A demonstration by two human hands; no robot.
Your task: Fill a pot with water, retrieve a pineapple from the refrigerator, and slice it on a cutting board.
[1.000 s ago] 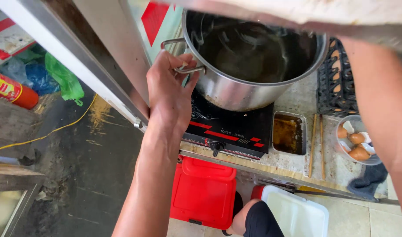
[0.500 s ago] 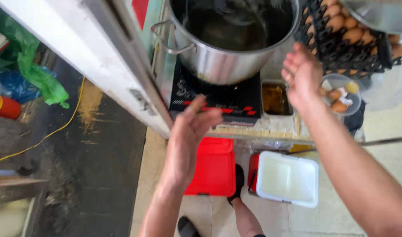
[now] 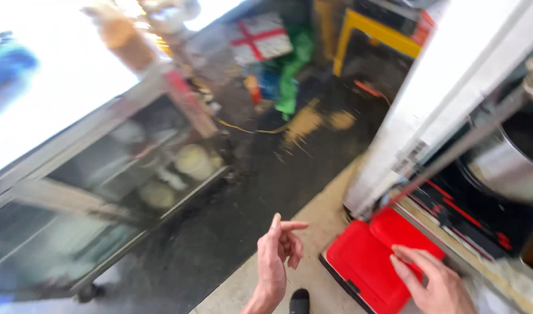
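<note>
Open floor ahead of left hand (image 3: 276, 256); red box (image 3: 374, 259), white post (image 3: 446, 99) crowd right hand (image 3: 432, 279).

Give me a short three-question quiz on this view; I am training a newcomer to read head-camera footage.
1. True or false: the left hand holds a ladle.
2. Which thing lies nearest the right hand? A) the red plastic box B) the yellow frame C) the green bag
3. Fill in: the metal pot sits on a ____ cooktop.

Key
1. False: the left hand is empty, fingers loosely curled in the air above the floor.
2. A: the right hand's fingers reach over the red plastic box; whether they touch it cannot be told.
3. Black, with red markings.
</note>
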